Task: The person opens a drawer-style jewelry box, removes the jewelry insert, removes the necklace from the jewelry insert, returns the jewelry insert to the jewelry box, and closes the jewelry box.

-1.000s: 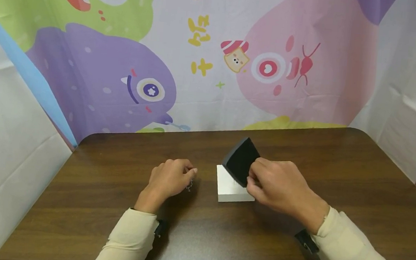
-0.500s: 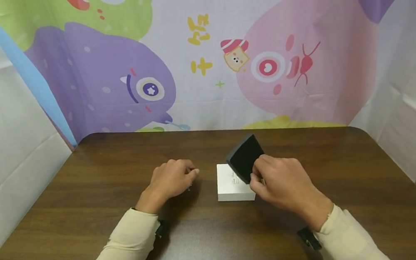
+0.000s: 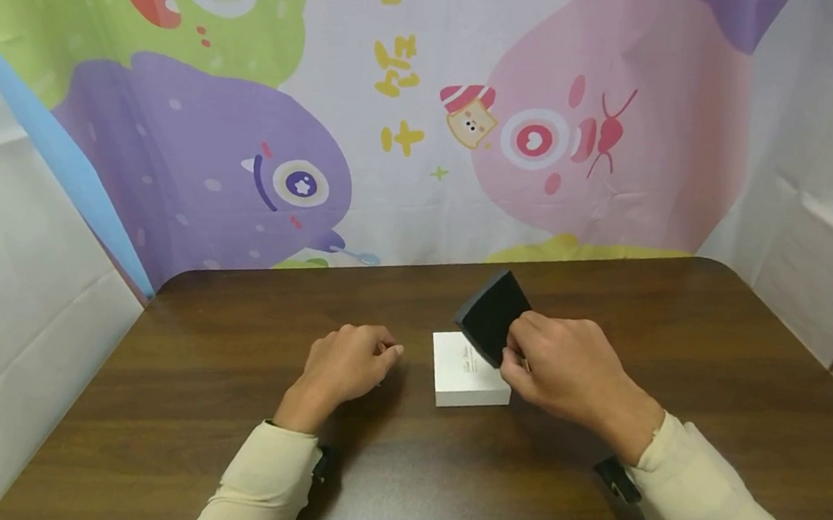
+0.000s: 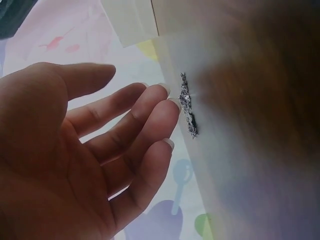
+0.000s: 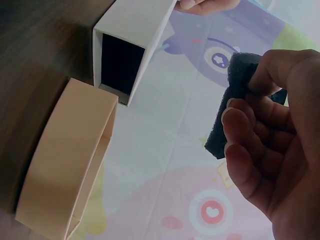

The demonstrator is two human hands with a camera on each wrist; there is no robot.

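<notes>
My right hand pinches a thin black foam-like pad by its edge, tilted above the white box, whose top bears small lettering. In the right wrist view the pad is between the thumb and curled fingers of that hand; the white box shows a dark inside at one end. Left of the box, my left hand hovers low or rests, fingers loosely bent. In the left wrist view a silvery, sparkling strip lies just beyond its fingertips, apparently not held.
An open tan box piece stands beside the white box in the right wrist view; my hand hides it from the head view. The brown wooden table meets a cartoon-printed cloth at the back, with pale panels at both sides.
My right hand and the pad have shifted slightly right, uncovering the lettering on the box. My left hand has moved slightly right, and the silvery strip beneath it is now mostly hidden in the head view.
</notes>
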